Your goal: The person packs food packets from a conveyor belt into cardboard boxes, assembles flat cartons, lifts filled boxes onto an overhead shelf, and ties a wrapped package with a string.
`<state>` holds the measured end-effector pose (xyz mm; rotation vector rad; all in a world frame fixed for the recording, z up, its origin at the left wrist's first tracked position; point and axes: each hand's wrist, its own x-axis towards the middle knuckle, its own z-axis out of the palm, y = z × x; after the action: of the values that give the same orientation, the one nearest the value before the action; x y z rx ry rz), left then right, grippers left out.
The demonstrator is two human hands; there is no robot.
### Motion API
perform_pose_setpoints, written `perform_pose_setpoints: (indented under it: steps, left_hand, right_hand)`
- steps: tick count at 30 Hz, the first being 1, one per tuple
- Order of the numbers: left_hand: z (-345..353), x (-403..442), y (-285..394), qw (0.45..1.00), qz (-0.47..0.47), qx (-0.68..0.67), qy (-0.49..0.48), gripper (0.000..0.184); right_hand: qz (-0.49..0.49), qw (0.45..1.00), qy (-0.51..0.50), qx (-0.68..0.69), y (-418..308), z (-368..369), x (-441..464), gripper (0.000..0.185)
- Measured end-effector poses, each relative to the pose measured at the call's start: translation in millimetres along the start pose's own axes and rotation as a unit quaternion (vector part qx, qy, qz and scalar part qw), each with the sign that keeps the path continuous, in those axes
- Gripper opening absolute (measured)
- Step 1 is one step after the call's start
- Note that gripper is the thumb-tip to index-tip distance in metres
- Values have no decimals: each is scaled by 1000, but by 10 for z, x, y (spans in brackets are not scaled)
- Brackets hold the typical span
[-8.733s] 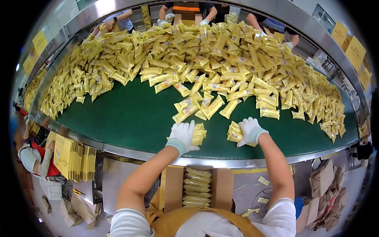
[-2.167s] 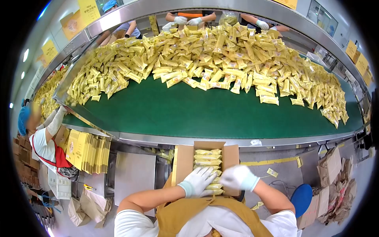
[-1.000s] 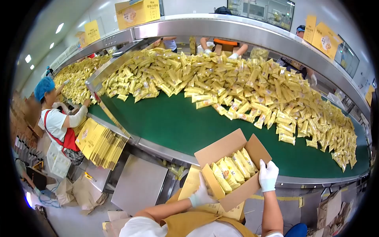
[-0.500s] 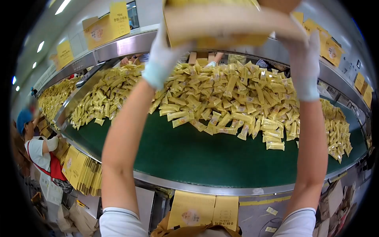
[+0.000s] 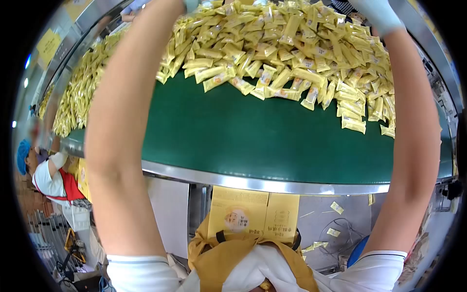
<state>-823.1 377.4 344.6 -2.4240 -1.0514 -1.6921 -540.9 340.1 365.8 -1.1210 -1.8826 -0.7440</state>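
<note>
Yellow packets, too many to count, lie heaped on one green belt. One left hand and one right hand are cut off above; their grip cannot be told.

Packets lie heaped across the far part of the desk, spreading left and right. A rim runs along its near edge. Nearer still is a carton, with a side table to its left and slips on the floor to its right. At far left of the carton is a co-worker.
</note>
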Motion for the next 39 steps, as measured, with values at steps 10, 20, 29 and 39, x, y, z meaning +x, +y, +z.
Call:
perform_pose_setpoints:
  steps: [10,20,29,39]
  left_hand:
    - [-704,-5250,375,625,-481,2,-615,67]
    - [-552,-5604,979,697,-648,-289,-107,56]
    - [-864,-4857,2437,681,-111,-604,-400,87]
    - [-878,-4880,2380,756,-71,-515,-397,41]
  right_hand:
    - [300,526,-767,210,-1185,-1075,-4590,67]
    - [748,596,-116,269,-2315,-978,-5363,47]
    - [659,615,-17,433,-1957,-1647,-4985,64]
    - [696,582,34,419,-2305,-1682,-4973,58]
